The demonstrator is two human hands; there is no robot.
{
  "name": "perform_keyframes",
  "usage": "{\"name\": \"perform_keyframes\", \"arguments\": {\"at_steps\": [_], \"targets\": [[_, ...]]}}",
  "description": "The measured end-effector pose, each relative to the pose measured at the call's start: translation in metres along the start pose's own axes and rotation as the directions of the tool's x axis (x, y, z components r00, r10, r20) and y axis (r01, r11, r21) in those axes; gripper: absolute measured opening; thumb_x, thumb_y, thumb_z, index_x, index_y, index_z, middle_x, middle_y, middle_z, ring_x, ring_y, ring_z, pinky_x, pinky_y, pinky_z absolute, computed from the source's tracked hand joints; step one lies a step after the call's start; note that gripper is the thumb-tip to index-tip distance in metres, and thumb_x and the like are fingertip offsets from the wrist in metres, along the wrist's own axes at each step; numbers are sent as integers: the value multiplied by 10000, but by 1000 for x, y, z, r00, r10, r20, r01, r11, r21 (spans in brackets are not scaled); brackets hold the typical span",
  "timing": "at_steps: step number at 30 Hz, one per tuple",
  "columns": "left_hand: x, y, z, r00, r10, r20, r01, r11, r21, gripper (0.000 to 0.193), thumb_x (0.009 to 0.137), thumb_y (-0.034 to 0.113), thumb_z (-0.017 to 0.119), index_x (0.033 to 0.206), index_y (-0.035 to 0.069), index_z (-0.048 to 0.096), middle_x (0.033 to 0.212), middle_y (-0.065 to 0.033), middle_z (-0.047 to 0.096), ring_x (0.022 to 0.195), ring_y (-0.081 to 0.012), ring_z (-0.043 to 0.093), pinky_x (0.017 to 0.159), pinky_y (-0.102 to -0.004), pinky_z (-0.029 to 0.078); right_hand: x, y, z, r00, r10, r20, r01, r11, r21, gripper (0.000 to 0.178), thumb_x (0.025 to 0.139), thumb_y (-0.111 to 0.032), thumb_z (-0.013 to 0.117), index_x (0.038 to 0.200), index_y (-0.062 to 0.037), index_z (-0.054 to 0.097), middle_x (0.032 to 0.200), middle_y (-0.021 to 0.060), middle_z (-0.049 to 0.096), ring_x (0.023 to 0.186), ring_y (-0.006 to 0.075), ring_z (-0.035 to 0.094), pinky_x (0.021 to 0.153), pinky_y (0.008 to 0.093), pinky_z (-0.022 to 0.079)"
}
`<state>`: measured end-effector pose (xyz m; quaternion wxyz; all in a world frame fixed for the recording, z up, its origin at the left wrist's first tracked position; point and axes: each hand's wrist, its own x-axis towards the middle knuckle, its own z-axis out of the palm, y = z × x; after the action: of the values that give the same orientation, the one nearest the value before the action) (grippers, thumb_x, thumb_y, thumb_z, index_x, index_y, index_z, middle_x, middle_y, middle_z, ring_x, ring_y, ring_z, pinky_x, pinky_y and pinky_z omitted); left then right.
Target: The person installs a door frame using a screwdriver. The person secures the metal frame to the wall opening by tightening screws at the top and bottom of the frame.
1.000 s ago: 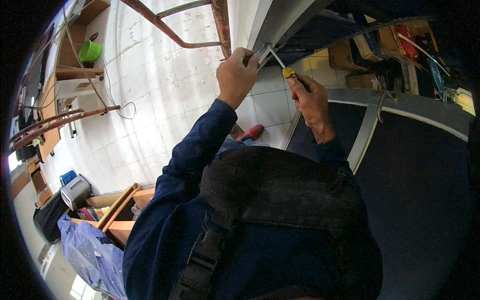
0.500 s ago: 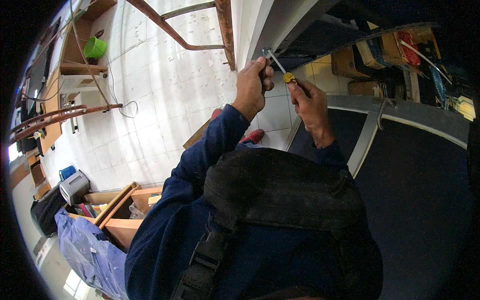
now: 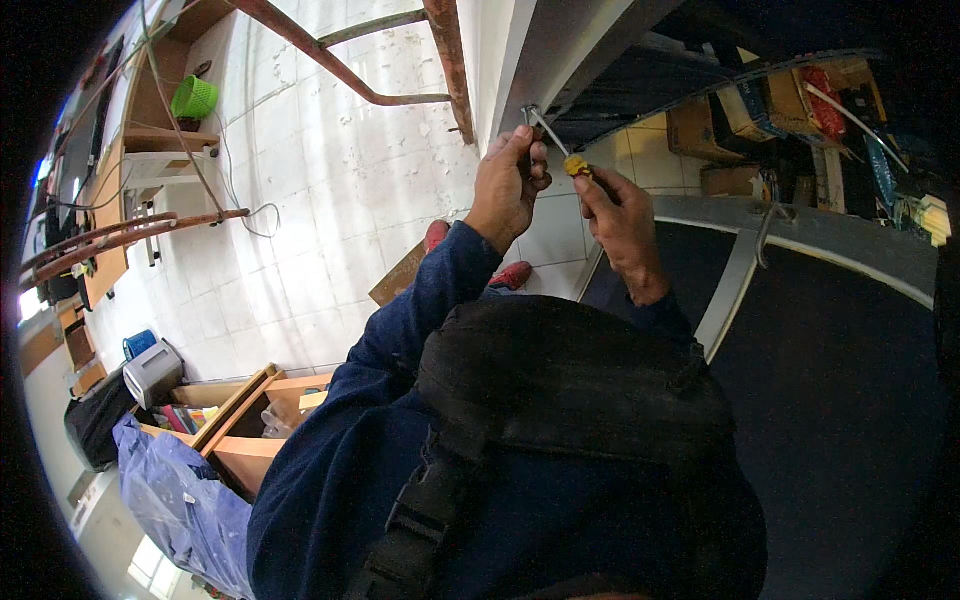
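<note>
My right hand [image 3: 622, 228] is wrapped round a screwdriver with a yellow handle [image 3: 577, 167]. Its thin metal shaft [image 3: 549, 131] slants up and left to a small metal fitting [image 3: 531, 116] on a grey metal frame [image 3: 562, 62]. Just below that fitting, my left hand [image 3: 503, 192] is closed, thumb and fingers pressed together. Whatever may be between those fingers is hidden. The exact contact of the tip is too small to tell.
A rusty metal frame [image 3: 448, 60] stands ahead on the white tiled floor [image 3: 300, 200]. To the right lies a dark panel with grey edging [image 3: 730, 290] and a metal hook [image 3: 765, 235]. Cardboard boxes [image 3: 692, 127] are beyond it. An open wooden drawer [image 3: 250, 450] sits at lower left.
The whole view has shifted slightly, so hands and frame appear a little lower. Both hands keep their grip, with the screwdriver still at the fitting.
</note>
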<state>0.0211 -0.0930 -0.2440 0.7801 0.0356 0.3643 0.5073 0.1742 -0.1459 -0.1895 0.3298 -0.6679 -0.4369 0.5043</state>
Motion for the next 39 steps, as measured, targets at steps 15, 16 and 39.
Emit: {"name": "perform_keyframes", "arguments": {"at_steps": [15, 16, 39], "targets": [[12, 10, -18, 980, 96, 175, -127, 976, 178, 188, 990, 225, 650, 954, 53, 586, 699, -20, 581, 575, -113, 510, 532, -261, 394, 6, 8, -6, 1000, -20, 19, 22, 992, -121, 435, 920, -415, 670, 1129, -35, 701, 718, 12, 599, 656, 99, 558, 612, 276, 447], [14, 11, -20, 981, 78, 179, -114, 973, 203, 183, 990, 224, 649, 956, 55, 586, 697, -22, 581, 573, -114, 508, 531, -259, 392, 6, 9, -7, 1000, -11, 16, 13, 992, -122, 435, 920, -415, 670, 1129, -35, 701, 718, 12, 599, 656, 99, 558, 612, 276, 447], [2, 29, -5, 959, -233, 159, 166, 921, 353, 243, 1026, 285, 565, 1005, 50, 628, 672, 46, 421, 560, -80, 363, 526, -251, 303, -29, 0, 49, 915, 323, 240, -379, 492, 784, 370, 1009, -407, 576, 1206, -94, 570, 743, 9, 569, 444, 52, 395, 372, 212, 271]]}}
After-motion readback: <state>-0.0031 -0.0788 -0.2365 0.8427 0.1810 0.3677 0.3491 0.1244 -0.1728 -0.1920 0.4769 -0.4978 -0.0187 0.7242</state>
